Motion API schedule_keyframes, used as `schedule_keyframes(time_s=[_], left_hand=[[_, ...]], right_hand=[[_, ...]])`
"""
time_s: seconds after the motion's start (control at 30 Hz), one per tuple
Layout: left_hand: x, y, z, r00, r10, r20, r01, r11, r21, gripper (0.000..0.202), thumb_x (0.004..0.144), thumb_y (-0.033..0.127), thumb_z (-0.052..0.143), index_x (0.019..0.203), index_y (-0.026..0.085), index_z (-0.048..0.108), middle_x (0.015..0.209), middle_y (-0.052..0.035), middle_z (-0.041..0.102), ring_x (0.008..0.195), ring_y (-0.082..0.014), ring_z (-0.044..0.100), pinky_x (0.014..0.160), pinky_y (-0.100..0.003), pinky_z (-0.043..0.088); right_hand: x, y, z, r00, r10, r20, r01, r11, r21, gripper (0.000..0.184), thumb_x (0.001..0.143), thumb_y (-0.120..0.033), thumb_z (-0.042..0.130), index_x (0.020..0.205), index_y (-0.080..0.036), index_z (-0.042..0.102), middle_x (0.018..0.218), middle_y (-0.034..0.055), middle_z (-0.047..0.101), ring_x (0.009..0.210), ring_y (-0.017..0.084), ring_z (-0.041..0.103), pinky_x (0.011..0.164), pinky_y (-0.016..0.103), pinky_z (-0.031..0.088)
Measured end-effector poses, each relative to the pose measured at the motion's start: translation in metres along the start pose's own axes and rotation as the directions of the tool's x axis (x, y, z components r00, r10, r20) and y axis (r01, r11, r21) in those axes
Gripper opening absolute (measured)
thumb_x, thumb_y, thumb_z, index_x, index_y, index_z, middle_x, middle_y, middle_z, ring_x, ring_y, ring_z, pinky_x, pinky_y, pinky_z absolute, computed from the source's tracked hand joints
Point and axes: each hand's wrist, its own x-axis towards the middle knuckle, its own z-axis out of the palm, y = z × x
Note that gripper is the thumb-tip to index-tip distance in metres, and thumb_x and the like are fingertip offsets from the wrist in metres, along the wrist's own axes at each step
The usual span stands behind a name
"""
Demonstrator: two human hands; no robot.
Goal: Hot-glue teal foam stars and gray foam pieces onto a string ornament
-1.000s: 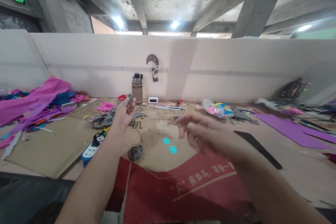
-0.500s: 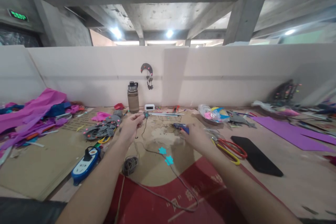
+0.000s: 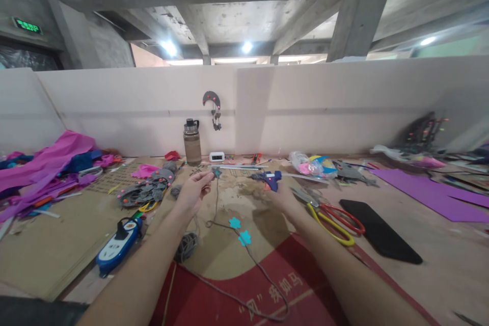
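My left hand (image 3: 194,191) is closed, its thumb and fingertips pinching a small dark teal flower-shaped cutout (image 3: 216,172). A grey string (image 3: 217,198) hangs from that piece and runs down to two bright turquoise flower cutouts (image 3: 244,237) on the cardboard. My right hand (image 3: 278,198) is wrapped round the handle of a blue hot glue gun (image 3: 271,179), its nozzle pointing left toward the left hand but apart from it. A pale glue stick (image 3: 305,178) sticks out behind the gun. Below my left hand lies a ball of grey yarn (image 3: 186,245).
Scissors with red and yellow handles (image 3: 340,219) and a black phone (image 3: 380,232) lie to the right. A blue power strip (image 3: 119,247) and grey felt pieces (image 3: 147,188) are at left. A water bottle (image 3: 192,143) stands by the white partition (image 3: 298,112).
The glue gun has turned more upright, showing its side and glue stick. My left hand has shifted slightly, and the teal flower piece sits a little further right and lower.
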Motion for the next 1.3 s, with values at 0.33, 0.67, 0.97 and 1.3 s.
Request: schedule_keyframes(time_s=[0.33, 0.67, 0.97, 1.3], left_hand=[[-0.004, -0.012, 0.006, 0.999, -0.032, -0.020, 0.033, 0.999, 0.012, 0.031, 0.051, 0.031, 0.080, 0.068, 0.012, 0.063, 0.056, 0.0034, 0.052, 0.045, -0.0023, 0.038, 0.041, -0.015, 0.028], [-0.011, -0.012, 0.014, 0.999, -0.045, -0.018, 0.046, 0.997, 0.056, 0.029, 0.054, 0.032, 0.078, 0.067, 0.013, 0.063, 0.055, 0.0036, 0.051, 0.045, -0.0028, 0.039, 0.043, -0.016, 0.029], [-0.010, -0.014, 0.014, 1.000, -0.028, -0.006, 0.029, 0.997, 0.070, 0.032, 0.051, 0.035, 0.079, 0.069, 0.013, 0.065, 0.059, 0.0019, 0.054, 0.046, -0.0030, 0.039, 0.043, -0.017, 0.028], [-0.010, -0.014, 0.015, 1.000, -0.007, 0.003, 0.007, 0.996, 0.091, 0.030, 0.052, 0.034, 0.079, 0.067, 0.013, 0.065, 0.058, 0.0022, 0.052, 0.046, -0.0038, 0.038, 0.043, -0.018, 0.026]], right_hand=[[-0.058, -0.079, -0.018, 0.941, -0.303, 0.149, 0.185, 0.831, 0.525, 0.024, 0.082, -0.032, 0.047, 0.098, -0.016, 0.054, 0.078, 0.0020, 0.058, 0.061, 0.013, 0.052, 0.062, 0.026, 0.044], [-0.060, -0.067, -0.006, 0.933, -0.324, 0.157, 0.242, 0.886, 0.396, 0.019, 0.083, -0.031, 0.047, 0.094, -0.017, 0.053, 0.083, 0.0030, 0.056, 0.068, 0.015, 0.051, 0.061, 0.026, 0.042], [-0.061, -0.075, -0.009, 0.939, -0.305, 0.161, 0.245, 0.919, 0.310, 0.027, 0.081, -0.030, 0.047, 0.106, -0.019, 0.050, 0.085, 0.0047, 0.058, 0.076, 0.019, 0.053, 0.072, 0.032, 0.044], [-0.062, -0.073, -0.009, 0.937, -0.305, 0.170, 0.265, 0.938, 0.222, 0.023, 0.081, -0.027, 0.047, 0.099, -0.016, 0.054, 0.084, 0.0053, 0.060, 0.074, 0.018, 0.053, 0.071, 0.031, 0.043]])
